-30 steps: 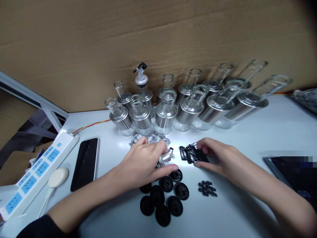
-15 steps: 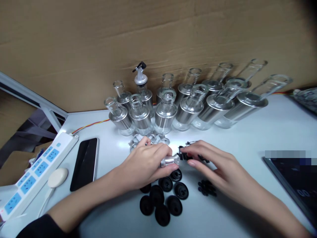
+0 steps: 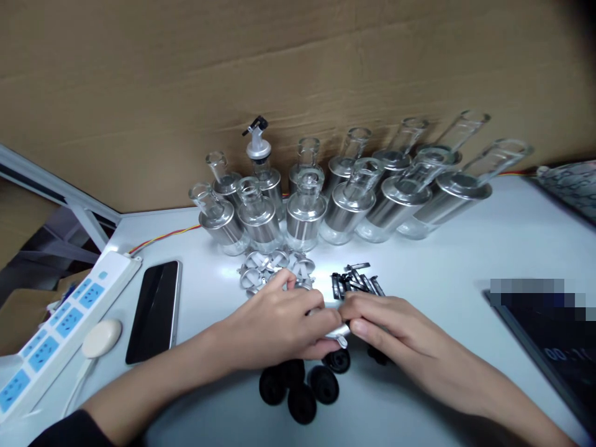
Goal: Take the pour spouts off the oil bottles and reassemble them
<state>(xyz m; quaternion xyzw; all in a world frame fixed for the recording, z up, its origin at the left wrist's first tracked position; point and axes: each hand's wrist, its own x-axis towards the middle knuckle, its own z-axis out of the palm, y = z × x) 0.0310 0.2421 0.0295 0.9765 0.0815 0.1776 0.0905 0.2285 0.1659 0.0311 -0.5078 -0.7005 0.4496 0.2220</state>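
Observation:
My left hand (image 3: 298, 323) is closed around a silver pourer spout (image 3: 341, 341), whose tip shows below the fingers. Against it, my right hand (image 3: 379, 320) pinches a small black plastic piece, nearly all hidden by the fingertips. Just behind my right hand lies a pile of black lever clips (image 3: 358, 280). Several more silver pourer tops (image 3: 261, 267) are heaped behind my left hand. Black round stoppers (image 3: 302, 402) lie in a cluster in front, partly covered by my hands. Under my right hand, small black parts (image 3: 377, 355) are mostly covered.
Glass bottles with metal sleeves (image 3: 305, 217) stand in two rows at the back; one carries a fitted pourer (image 3: 257, 146). A phone (image 3: 153, 310), a white round charger (image 3: 101, 338) and a power strip (image 3: 69, 323) are on the left. A dark tablet-like screen (image 3: 544, 335) lies right.
My right hand has come from the black clip pile toward my left hand, and its fingers have closed. The spout has turned, its tip now pointing down toward me. The view has shifted slightly.

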